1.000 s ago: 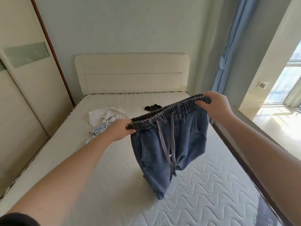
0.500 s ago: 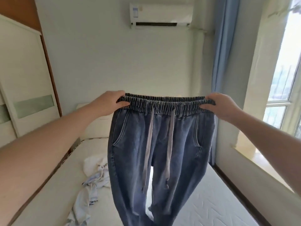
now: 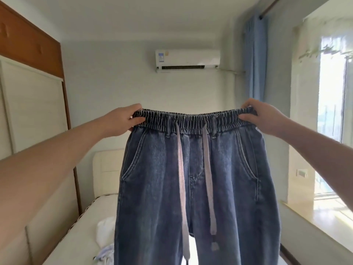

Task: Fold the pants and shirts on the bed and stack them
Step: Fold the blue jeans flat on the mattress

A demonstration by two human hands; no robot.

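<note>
I am holding a pair of dark blue denim pants with an elastic gathered waistband up in front of me, above the white mattress bed with its cream headboard. The bed is carrying a crumpled white shirt, lying on its left part, low behind the left leg of the pants. My left hand is gripping the left end of the waistband, fingers curled over the top edge and thumb pressing the front. My right hand is gripping the right end the same way, fingers hooked over the band. Both my arms are reaching out forward, nearly straight, and the waistband is stretching level between them. The two pale grey flat drawstrings are hanging down the front and the legs are dropping out of view below. A white wall air conditioner is sitting on the far wall, a light blue curtain is hanging at the right.
</note>
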